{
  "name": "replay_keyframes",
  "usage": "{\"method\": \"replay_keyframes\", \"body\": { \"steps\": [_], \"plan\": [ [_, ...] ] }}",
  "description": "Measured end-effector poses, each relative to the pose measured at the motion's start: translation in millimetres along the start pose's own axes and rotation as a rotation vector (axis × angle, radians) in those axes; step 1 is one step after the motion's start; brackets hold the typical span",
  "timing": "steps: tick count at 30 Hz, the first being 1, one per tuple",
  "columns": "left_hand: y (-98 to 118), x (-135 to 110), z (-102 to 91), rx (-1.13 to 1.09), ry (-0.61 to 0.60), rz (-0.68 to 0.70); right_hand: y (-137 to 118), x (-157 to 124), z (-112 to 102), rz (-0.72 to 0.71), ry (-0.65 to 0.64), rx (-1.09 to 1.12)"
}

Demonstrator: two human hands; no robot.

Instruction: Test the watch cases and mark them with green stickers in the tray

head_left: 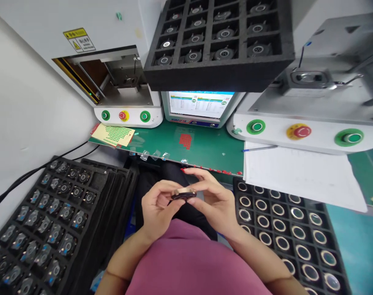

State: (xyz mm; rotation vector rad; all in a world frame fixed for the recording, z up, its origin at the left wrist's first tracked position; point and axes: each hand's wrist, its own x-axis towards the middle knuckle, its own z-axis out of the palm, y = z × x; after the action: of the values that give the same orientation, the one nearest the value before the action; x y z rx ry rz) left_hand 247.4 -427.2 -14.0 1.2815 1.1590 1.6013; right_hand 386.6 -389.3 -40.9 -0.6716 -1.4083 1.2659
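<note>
A green-matted table [211,151] at a workstation is seen from above, backed by white machines. Before its near edge, over the lap, a small round dark part with a brass-coloured rim [184,194] is held level between both hands. The grip of the left hand [157,209] is clenched on the part's left side with thumb and fingertips. The grip of the right hand [217,200] is clenched on its right side, with the fingers curled over it.

Just beside the right hand, a black gridded tray of shiny rings [268,214] is set. Left of the left hand lies a black foam tray of dark assembled parts [97,179]. A white paper sheet [303,176] is spread behind the ring tray. Further back, a lit monitor screen [201,104] is placed, and above it a third black foam tray [220,78] is seen.
</note>
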Motion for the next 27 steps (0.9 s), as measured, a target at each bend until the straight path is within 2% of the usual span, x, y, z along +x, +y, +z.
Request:
{"method": "replay_keyframes", "body": {
  "steps": [2, 4, 7, 9, 13, 17, 20, 24, 26, 27],
  "plan": [
    [-3, 0, -0.7, -0.034, -0.037, -0.029, -2, 4, -3, -0.042, -0.002, -0.053],
    [-1, 1, -5.5, 0.015, -0.107, -0.070, -7, 10, -10, -0.075, -0.096, -0.140],
    [10, 3, -15.8, 0.235, -0.258, -0.059, -19, 21, -24, -0.117, -0.294, -0.298],
    [19, 4, -20.7, 0.381, -0.339, -0.014, -27, 27, -30, -0.152, -0.378, -0.400],
    [31, 5, -21.3, 0.622, -0.382, 0.007, -36, 33, -35, -0.245, -0.493, -0.588],
    [33, 2, -17.5, 0.689, -0.421, -0.023, -35, 31, -37, -0.287, -0.573, -0.653],
    [30, -1, -17.2, 0.682, -0.427, -0.021, -32, 30, -39, -0.302, -0.583, -0.665],
    [26, -6, -18.8, 0.577, -0.404, 0.001, -32, 26, -37, -0.345, -0.507, -0.567],
    [26, -8, -19.9, 0.510, -0.363, -0.006, -31, 21, -30, -0.271, -0.376, -0.429],
    [26, -8, -20.7, 0.480, -0.329, -0.007, -30, 18, -25, -0.209, -0.259, -0.352]
  ]
}}
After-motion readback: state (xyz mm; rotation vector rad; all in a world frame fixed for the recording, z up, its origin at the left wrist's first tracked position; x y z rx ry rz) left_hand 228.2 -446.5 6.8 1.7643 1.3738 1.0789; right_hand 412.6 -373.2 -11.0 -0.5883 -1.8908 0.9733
